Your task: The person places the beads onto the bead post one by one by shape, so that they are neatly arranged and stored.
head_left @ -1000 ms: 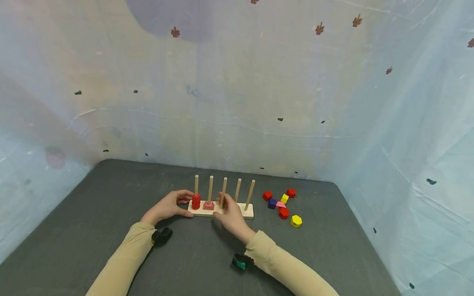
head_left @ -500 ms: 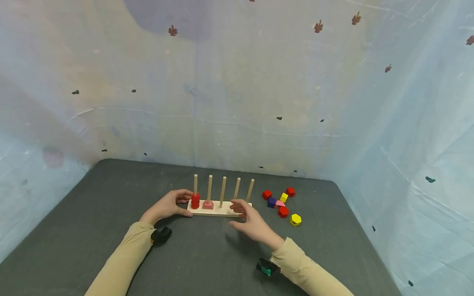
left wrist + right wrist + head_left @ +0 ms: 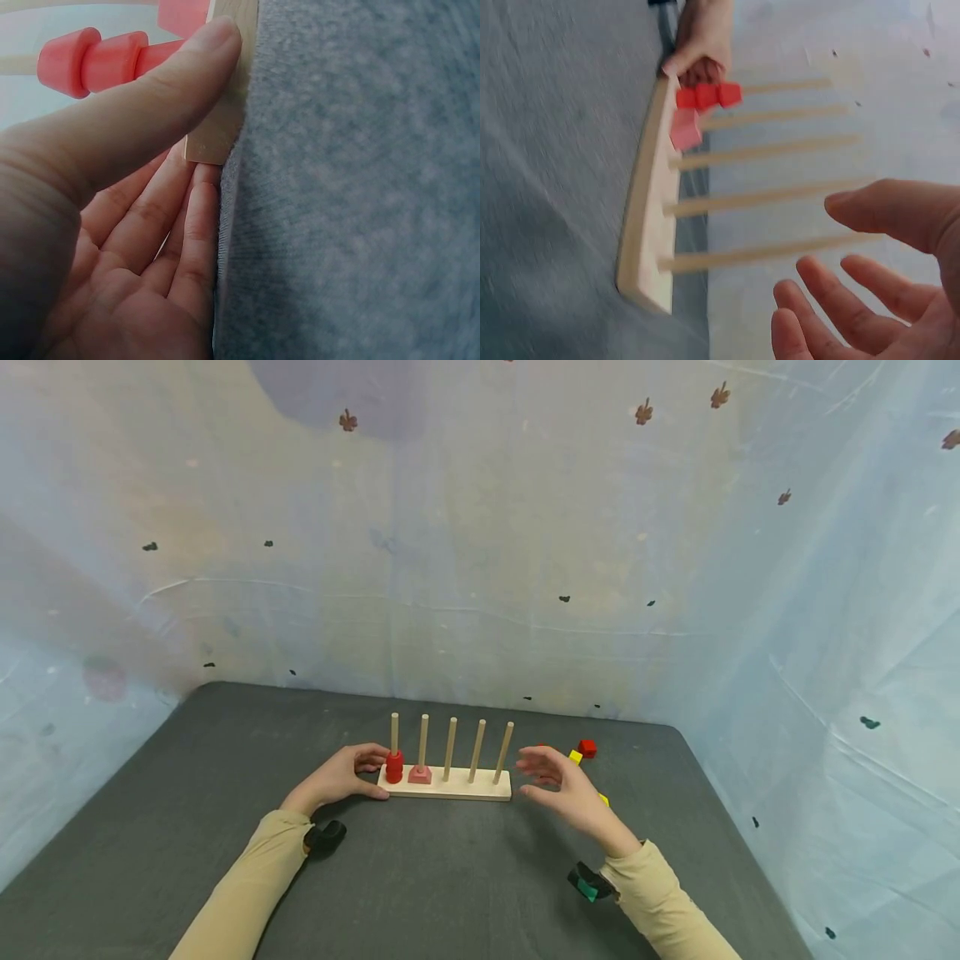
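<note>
The left hand (image 3: 341, 777) grips the left end of the board (image 3: 480, 791). Its thumb lies along the front edge and its fingers bend behind the end. The board sits flat on the dark table (image 3: 450, 877), in the middle. Five pegs (image 3: 450, 750) stand up from it in a row. The red stack (image 3: 394, 767) is around the first peg on the left, just beside the left fingers. The pink block (image 3: 420, 775) sits low around the second peg.

The right hand (image 3: 566, 789) is in the air, just past the board's right end. It is wide open, with its fingers softly bent and its thumb apart. It holds nothing.

Behind it are a red block (image 3: 588, 749) and a yellow block (image 3: 575, 757), close together on the table. Bits of two more, one red and one yellow, peek out around the hand.

Both sleeves (image 3: 240, 877) are tan. A pale sheet (image 3: 450, 635) hangs at the back, with brown leaf pictures (image 3: 643, 412) on it.
</note>
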`<move>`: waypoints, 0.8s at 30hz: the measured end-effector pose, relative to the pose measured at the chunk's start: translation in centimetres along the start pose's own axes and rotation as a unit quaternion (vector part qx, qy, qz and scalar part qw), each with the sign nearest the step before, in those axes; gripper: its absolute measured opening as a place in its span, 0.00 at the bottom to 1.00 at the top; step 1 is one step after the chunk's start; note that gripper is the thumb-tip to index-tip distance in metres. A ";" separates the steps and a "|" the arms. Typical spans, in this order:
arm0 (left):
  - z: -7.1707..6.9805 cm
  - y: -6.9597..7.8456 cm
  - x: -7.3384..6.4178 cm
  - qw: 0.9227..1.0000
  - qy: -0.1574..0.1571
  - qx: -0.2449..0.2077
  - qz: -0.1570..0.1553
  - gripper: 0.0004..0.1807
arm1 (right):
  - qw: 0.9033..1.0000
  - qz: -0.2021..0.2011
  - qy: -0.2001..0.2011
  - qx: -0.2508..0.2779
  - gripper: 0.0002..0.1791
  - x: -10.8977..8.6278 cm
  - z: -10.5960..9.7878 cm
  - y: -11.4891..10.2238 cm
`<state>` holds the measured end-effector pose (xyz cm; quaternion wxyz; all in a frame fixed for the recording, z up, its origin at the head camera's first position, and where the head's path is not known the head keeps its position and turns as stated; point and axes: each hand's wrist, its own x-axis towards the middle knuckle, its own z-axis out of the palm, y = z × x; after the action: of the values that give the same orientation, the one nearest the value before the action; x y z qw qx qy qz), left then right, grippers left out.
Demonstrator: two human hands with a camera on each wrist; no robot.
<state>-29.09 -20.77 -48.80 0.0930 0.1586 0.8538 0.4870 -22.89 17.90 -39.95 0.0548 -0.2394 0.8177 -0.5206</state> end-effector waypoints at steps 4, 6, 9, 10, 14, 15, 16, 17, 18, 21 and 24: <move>0.0 0.0 0.0 1.000 0.000 0.005 -0.001 0.40 | 1.000 0.001 0.004 -0.009 0.25 0.1 -1.5 0.1; 0.0 0.0 0.0 1.000 0.001 0.007 -0.007 0.41 | 1.000 -0.004 0.003 -0.011 0.24 0.2 -2.3 0.1; -0.1 0.0 0.0 1.000 -0.001 0.011 -0.006 0.41 | 1.000 -0.013 0.005 -0.022 0.24 0.4 -3.3 0.1; -0.1 0.0 0.0 1.000 -0.001 0.010 -0.006 0.41 | 1.000 -0.014 0.006 -0.026 0.24 0.5 -3.7 0.1; -0.2 -0.1 0.1 1.000 -0.001 0.002 -0.001 0.41 | 0.998 -0.013 0.016 -0.052 0.23 1.1 -4.7 0.8; -0.2 -0.1 0.1 1.000 -0.001 0.001 0.003 0.41 | 0.998 -0.007 0.016 -0.057 0.23 1.3 -4.9 1.2; -0.2 -0.1 0.1 1.000 0.000 -0.002 0.001 0.40 | 0.998 0.000 0.016 -0.058 0.22 1.4 -5.1 1.6; -0.2 -0.1 0.1 1.000 0.000 -0.004 0.002 0.40 | 0.998 0.010 0.017 -0.059 0.22 1.6 -5.3 2.0; -0.2 -0.2 0.1 1.000 0.000 -0.004 0.002 0.40 | 0.998 0.023 0.017 -0.055 0.22 1.7 -5.5 2.5; -0.2 -0.2 0.0 1.000 -0.001 -0.003 0.002 0.40 | 0.997 0.058 0.018 -0.037 0.21 1.9 -6.0 3.9; -0.1 -0.3 0.0 1.000 0.000 0.000 -0.002 0.40 | 0.996 0.081 0.025 -0.009 0.21 2.0 -6.5 4.9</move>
<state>-29.20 -20.95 -49.00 0.0941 0.1570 0.8542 0.4867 -28.48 24.04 -41.06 0.0745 -0.1595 0.8404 -0.5126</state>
